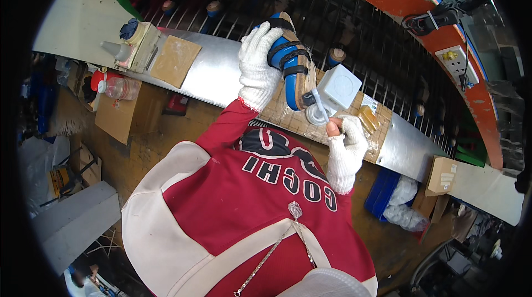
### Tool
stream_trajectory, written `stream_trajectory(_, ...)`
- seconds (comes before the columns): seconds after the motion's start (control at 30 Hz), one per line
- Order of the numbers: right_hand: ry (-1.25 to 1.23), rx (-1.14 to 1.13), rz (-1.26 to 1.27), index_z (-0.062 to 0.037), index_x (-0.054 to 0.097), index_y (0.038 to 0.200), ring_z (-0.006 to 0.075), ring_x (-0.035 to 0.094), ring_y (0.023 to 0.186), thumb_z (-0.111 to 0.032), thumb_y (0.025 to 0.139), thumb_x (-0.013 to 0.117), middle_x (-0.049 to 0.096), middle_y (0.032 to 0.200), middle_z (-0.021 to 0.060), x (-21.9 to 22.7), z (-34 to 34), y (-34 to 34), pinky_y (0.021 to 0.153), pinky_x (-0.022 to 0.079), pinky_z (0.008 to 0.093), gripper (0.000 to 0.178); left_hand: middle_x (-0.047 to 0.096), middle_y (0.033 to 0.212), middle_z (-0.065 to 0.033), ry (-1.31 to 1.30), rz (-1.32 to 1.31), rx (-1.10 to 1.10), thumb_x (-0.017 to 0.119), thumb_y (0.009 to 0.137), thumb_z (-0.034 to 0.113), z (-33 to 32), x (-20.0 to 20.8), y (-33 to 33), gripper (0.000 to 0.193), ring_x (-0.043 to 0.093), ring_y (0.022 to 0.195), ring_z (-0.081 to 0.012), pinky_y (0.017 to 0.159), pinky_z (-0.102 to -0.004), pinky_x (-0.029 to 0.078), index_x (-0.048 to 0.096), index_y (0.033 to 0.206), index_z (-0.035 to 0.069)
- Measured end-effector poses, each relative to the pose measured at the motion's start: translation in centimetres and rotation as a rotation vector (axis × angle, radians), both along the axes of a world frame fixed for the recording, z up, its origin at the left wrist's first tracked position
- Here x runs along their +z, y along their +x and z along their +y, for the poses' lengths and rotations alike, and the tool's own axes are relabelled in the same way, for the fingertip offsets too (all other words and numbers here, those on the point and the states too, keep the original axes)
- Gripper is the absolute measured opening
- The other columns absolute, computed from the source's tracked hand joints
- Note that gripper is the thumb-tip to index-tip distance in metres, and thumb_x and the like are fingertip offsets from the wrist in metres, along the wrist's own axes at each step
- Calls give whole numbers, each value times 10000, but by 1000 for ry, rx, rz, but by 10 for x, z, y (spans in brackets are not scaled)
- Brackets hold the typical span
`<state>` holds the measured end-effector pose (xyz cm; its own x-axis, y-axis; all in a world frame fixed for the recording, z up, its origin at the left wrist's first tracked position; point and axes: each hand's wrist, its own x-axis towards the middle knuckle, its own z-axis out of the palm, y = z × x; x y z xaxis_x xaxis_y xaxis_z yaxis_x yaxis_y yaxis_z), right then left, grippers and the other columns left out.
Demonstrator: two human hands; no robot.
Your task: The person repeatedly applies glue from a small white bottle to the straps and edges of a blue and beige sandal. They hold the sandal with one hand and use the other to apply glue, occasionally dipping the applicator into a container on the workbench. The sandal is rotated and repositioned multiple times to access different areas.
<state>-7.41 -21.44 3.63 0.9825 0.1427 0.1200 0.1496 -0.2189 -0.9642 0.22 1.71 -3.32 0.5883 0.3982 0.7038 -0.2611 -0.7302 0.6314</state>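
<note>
My left hand (258, 63), in a white knit glove, is closed around a blue shoe last (275, 56). Black straps (293, 56) wrap the last, and a tan sole edge runs along its right side. The last is tilted above a board. In my right hand (350, 144), also gloved but with bare fingertips showing, a thin white-handled brush (320, 106) is pinched. The upper end of the brush is close to the lower end of the last; whether they touch I cannot tell. A small round white cup (316, 115) stands beneath the brush, beside a square white plastic container (339, 87).
The brown board (281, 109) lies on a metal ledge (213, 69), with an amber block (368, 119) on it. Rows of metal rods (227, 11) run behind. A tan square sheet (175, 61) lies left; a blue crate (382, 190) stands lower right. A power socket (457, 64) is on the orange frame.
</note>
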Motion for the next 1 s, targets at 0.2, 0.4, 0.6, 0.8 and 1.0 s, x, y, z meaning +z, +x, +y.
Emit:
stream_trajectory(0.2,-115,-56,-129,47,698,950,164,556,829,-109,870,752,574,924,78,-3,8,18,735,461,289,184,644,1285,-141,27,8,1,810,640,76,-1,-1,1,575,577,1212,-384,1077,-519,399,682,1193,163)
stream_trajectory(0.4,-60,-62,-231,37,697,935,178,580,861,-102,851,773,594,936,90,-7,13,30,776,474,292,179,658,1253,-148,1,37,14,804,636,51,-3,2,-2,553,597,1173,-390,1029,-497,438,686,1166,160)
stream_trajectory(0.6,-39,28,-269,35,704,930,184,596,867,-75,826,787,611,949,98,-17,15,37,773,487,294,173,701,1110,-122,-273,165,-150,807,636,-1,-5,-4,-8,479,655,1065,-334,932,-403,507,677,1082,115)
stream_trajectory(0.8,-49,102,-343,26,713,922,195,590,903,-69,808,793,614,931,92,-14,19,58,789,477,303,169,698,1122,-118,-721,441,-439,745,775,77,1,-51,-3,455,674,1043,-251,924,-357,541,616,1211,68)
stream_trajectory(1.0,-81,189,-388,22,713,917,206,589,905,-79,800,797,616,927,96,-8,26,80,790,470,313,176,642,1273,-137,-1070,642,-852,583,970,190,8,-32,-14,394,628,1148,-230,969,-392,541,560,1324,17)
